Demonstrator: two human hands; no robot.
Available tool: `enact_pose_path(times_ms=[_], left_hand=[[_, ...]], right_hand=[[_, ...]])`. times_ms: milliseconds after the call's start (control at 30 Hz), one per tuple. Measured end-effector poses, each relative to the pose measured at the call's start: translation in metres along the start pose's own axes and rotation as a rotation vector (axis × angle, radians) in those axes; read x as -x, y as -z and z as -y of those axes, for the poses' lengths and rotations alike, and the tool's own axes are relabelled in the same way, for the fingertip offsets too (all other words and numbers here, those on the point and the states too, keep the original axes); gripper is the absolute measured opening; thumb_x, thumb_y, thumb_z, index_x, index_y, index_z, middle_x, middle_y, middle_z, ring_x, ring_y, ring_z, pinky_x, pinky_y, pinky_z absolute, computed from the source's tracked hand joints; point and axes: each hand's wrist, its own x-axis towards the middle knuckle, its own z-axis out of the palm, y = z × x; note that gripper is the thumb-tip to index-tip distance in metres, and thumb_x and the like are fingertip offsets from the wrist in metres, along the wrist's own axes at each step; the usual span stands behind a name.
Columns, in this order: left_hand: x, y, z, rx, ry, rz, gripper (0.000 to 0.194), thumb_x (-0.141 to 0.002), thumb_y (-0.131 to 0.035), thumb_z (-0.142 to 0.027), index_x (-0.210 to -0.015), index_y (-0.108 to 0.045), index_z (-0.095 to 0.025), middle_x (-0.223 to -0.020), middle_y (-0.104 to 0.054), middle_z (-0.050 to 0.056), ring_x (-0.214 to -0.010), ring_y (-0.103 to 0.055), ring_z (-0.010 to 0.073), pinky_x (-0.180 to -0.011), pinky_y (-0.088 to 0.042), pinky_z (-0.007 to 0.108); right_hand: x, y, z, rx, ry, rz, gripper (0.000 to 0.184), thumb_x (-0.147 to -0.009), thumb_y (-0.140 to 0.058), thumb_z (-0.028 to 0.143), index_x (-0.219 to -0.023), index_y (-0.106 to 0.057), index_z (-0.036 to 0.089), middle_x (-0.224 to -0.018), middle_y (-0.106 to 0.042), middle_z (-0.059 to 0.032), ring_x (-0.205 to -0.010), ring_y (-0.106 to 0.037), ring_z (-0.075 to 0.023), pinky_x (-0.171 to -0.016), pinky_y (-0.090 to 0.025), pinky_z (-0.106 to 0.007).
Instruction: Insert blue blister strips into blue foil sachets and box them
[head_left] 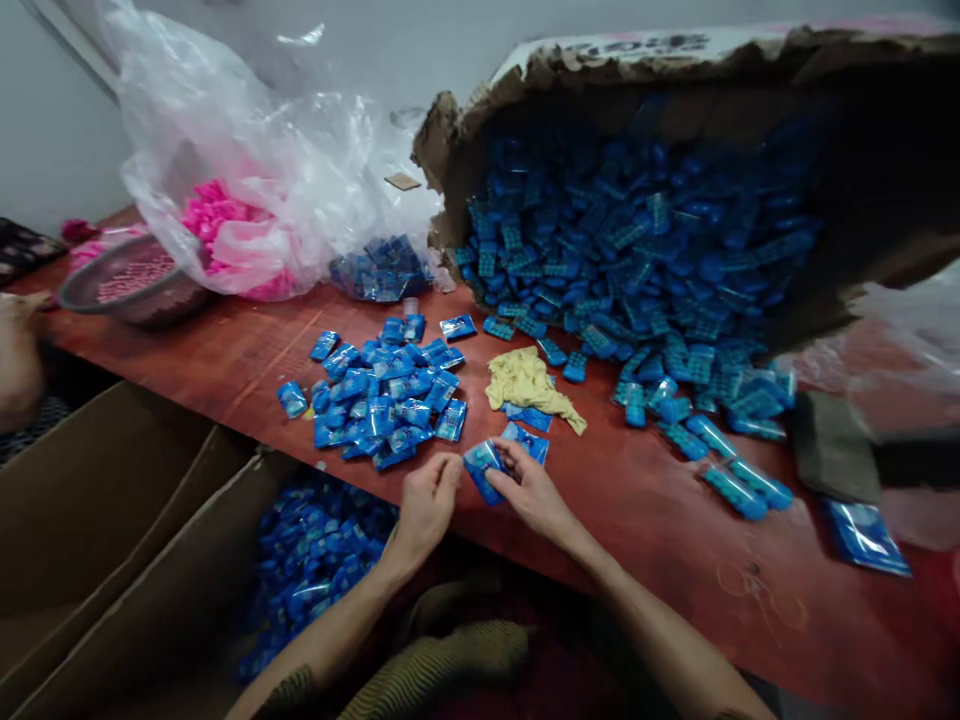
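Observation:
My right hand (534,492) pinches a small shiny blue packet (478,462) between thumb and fingers, just over the table's front edge. Beside the packet's left edge, my left hand (427,500) is closed with its fingertips pressed together; whatever they hold, if anything, is too small to make out. Flat blue packets (531,440) lie on the table just behind my right hand, partly under a crumpled yellow glove-like piece (529,382). A heap of filled blue packets (382,400) sits to the left of it.
A torn cardboard box (450,150) spills blue-and-teal capsule-shaped pieces (645,270) onto the red table (637,530). Below left, an open carton (150,560) holds many blue packets. A bowl (142,300), a plastic bag of pink pieces (225,225) and another person's arm (16,350) are farther left.

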Motion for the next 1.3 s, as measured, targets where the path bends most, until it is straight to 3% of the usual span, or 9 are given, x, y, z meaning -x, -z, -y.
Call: enact_pose_path(times_ms=[100,167,267,367,467,567,900,1300], left_hand=[[-0.029,0.048,0.007,-0.227,-0.167,-0.326,0.025,-0.086,-0.047,-0.041,-0.081,-0.064,-0.023,-0.079,-0.066,0.002,-0.075,-0.061,0.019,-0.073,-0.048,0.034],[-0.059,0.085,0.018,-0.409,-0.253,-0.442,0.027,-0.086,-0.044,-0.041,-0.094,-0.063,-0.022,-0.096,-0.068,0.007,-0.094,-0.061,0.0226,-0.087,-0.046,0.04],[-0.113,0.138,0.044,-0.493,-0.257,-0.425,0.039,-0.086,-0.041,-0.041,-0.112,-0.058,-0.017,-0.12,-0.061,0.012,-0.116,-0.053,0.0256,-0.1,-0.039,0.044],[-0.16,0.168,0.075,-0.584,-0.191,-0.334,0.046,-0.086,-0.036,-0.042,-0.121,-0.055,-0.017,-0.132,-0.055,0.012,-0.127,-0.045,0.0247,-0.109,-0.028,0.046],[-0.186,0.173,0.101,-0.616,-0.19,-0.153,0.047,-0.087,-0.033,-0.043,-0.119,-0.057,-0.018,-0.131,-0.056,0.01,-0.128,-0.043,0.0241,-0.11,-0.025,0.047],[-0.189,0.168,0.115,-0.614,-0.192,-0.027,0.048,-0.088,-0.032,-0.046,-0.112,-0.063,-0.018,-0.133,-0.053,0.01,-0.13,-0.041,0.0253,-0.107,-0.032,0.045],[-0.175,0.174,0.118,-0.581,-0.24,0.04,0.045,-0.089,-0.032,-0.046,-0.104,-0.066,-0.02,-0.124,-0.059,0.008,-0.13,-0.04,0.0241,-0.105,-0.033,0.042],[-0.126,0.198,0.133,-0.481,-0.239,0.059,0.042,-0.084,-0.04,-0.049,-0.094,-0.068,-0.02,-0.128,-0.059,0.01,-0.121,-0.051,0.0255,-0.104,-0.035,0.042]], right_hand=[[-0.039,-0.018,0.005,0.151,0.165,-0.074,0.037,-0.084,-0.052,0.029,-0.12,-0.053,0.021,-0.107,-0.064,-0.0041,-0.096,-0.061,-0.0168,-0.089,-0.047,-0.033],[-0.066,-0.034,0.002,0.225,0.264,-0.149,0.039,-0.085,-0.05,0.028,-0.123,-0.051,0.019,-0.113,-0.063,-0.0072,-0.101,-0.059,-0.0187,-0.092,-0.046,-0.035],[-0.097,-0.058,-0.013,0.43,0.346,-0.286,0.042,-0.087,-0.047,0.029,-0.126,-0.051,0.015,-0.12,-0.059,-0.0133,-0.113,-0.053,-0.0234,-0.1,-0.039,-0.042],[-0.114,-0.077,-0.029,0.699,0.313,-0.368,0.051,-0.087,-0.049,0.034,-0.133,-0.046,0.012,-0.128,-0.053,-0.0181,-0.121,-0.046,-0.0289,-0.102,-0.035,-0.048],[-0.119,-0.09,-0.039,0.895,0.261,-0.378,0.056,-0.087,-0.05,0.04,-0.137,-0.043,0.016,-0.139,-0.043,-0.0181,-0.13,-0.035,-0.034,-0.103,-0.028,-0.056],[-0.121,-0.099,-0.044,0.977,0.24,-0.379,0.054,-0.089,-0.046,0.041,-0.138,-0.042,0.02,-0.143,-0.039,-0.0148,-0.134,-0.029,-0.0343,-0.105,-0.024,-0.058],[-0.115,-0.121,-0.051,0.991,0.226,-0.409,0.052,-0.092,-0.04,0.041,-0.139,-0.041,0.019,-0.145,-0.036,-0.0127,-0.138,-0.021,-0.031,-0.107,-0.025,-0.053],[-0.089,-0.162,-0.052,0.995,0.27,-0.242,0.052,-0.091,-0.044,0.038,-0.139,-0.04,0.02,-0.143,-0.038,-0.0117,-0.139,-0.02,-0.0305,-0.109,-0.023,-0.052]])
